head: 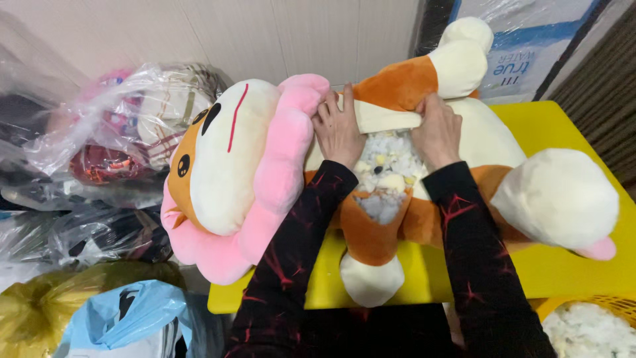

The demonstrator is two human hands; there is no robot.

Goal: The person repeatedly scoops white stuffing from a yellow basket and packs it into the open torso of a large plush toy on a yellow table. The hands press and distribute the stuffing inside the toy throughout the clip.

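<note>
Plush lion [397, 166]: was laid on its back across the yellow worktop [570, 272], belly up toward the camera; the belly seam was open and white stuffing [387, 169] was exposed.
Long axis: ran left to right across the view. The head with the pink mane [278, 166] overhung the left worktop edge; the cream-tipped hind leg [556, 199] pointed right.
Limbs: one cream paw [464, 56] was raised toward the wall; another [368, 282] hung toward the near edge.
Left hand [338, 126]: was laid flat, fingers spread, on the fabric at the left edge of the opening, next to the mane.
Right hand [437, 129]: was pressed on the right edge of the opening, fingers curled over the cream fabric fold [384, 119].
Reason for hold (judged): the two hands were set either side of the seam so that the gap was held wide and the filling kept in reach.
Basket of stuffing [589, 325]: was seen at the lower right, just below the worktop.
Bagged goods [132, 126]: clear plastic bags were stacked left of the lion.
</note>
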